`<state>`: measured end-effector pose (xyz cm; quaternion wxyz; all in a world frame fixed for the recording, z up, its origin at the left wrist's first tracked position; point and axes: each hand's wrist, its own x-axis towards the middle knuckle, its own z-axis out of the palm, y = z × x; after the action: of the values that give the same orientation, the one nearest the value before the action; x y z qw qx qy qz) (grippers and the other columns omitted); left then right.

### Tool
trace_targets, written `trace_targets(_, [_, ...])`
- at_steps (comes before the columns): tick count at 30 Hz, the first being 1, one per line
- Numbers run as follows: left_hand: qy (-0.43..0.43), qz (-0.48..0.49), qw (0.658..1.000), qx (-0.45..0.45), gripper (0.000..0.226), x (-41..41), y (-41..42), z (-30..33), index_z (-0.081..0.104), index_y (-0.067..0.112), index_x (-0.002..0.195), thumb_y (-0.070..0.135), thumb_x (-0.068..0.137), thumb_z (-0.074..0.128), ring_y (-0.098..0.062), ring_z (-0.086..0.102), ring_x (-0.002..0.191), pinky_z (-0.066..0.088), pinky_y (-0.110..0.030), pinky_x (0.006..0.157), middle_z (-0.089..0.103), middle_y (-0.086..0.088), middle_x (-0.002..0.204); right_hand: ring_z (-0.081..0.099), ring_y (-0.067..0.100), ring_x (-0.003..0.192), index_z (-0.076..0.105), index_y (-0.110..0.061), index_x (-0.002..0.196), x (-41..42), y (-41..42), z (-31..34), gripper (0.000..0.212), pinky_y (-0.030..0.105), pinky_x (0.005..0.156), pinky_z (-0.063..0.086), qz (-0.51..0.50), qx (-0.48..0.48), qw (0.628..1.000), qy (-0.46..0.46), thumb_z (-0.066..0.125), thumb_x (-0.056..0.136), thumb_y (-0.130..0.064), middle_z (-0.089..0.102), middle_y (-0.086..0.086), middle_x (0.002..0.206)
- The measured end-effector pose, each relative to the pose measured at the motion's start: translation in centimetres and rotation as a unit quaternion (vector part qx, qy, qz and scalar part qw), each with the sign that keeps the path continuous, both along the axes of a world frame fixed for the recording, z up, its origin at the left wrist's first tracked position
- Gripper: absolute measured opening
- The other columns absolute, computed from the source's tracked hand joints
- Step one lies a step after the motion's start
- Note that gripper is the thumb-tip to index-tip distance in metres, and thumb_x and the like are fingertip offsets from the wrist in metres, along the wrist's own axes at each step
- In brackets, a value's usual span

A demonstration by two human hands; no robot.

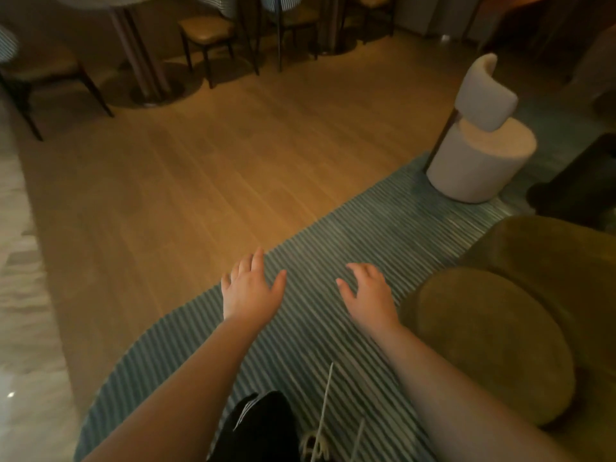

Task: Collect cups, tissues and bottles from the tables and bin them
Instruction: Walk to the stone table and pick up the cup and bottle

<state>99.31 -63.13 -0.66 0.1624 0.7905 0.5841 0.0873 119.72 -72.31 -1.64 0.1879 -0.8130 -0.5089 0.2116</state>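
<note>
My left hand (250,288) and my right hand (368,295) are stretched out in front of me over a striped blue-green rug (336,235), palms down, fingers spread, with nothing in either one. No cup, tissue, bottle or bin shows anywhere in the head view. A round table (110,1) stands at the far left; only the edge of its top and its pedestal show, and what lies on it is out of the frame.
An olive round stool (493,341) and an olive armchair (550,255) stand close on my right. A white cylindrical chair (480,158) sits on the rug's far edge. Wooden chairs (206,31) line the back. Wooden floor (200,168) stretches ahead, pale marble floor at left.
</note>
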Motion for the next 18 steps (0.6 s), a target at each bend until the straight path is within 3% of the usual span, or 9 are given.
trace_targets(10, [-0.014,-0.025,0.999,0.015,0.074,15.9,31.8,-2.9,0.019,0.019,0.15,0.061,0.09,0.032,-0.021,0.023,0.14,0.017,-0.049,0.113,0.031,-0.006,0.151,0.044,0.024,0.125,0.044,-0.021,0.134,15.0,31.1,-2.6,0.046,0.045,0.103,0.04,-0.033,0.026,0.999,-0.009,0.043,0.096,-0.047,0.045,0.003,0.136])
trace_targets(18, [0.008,-0.041,0.999,0.016,0.073,26.4,57.0,0.3,0.021,0.019,0.15,0.059,0.091,0.035,-0.021,0.024,0.14,0.017,-0.047,0.113,0.031,-0.006,0.151,0.046,0.024,0.121,0.047,-0.022,0.133,25.2,56.5,0.1,0.043,0.042,0.101,0.04,-0.062,0.023,0.998,-0.021,0.044,0.096,-0.044,0.048,0.003,0.132])
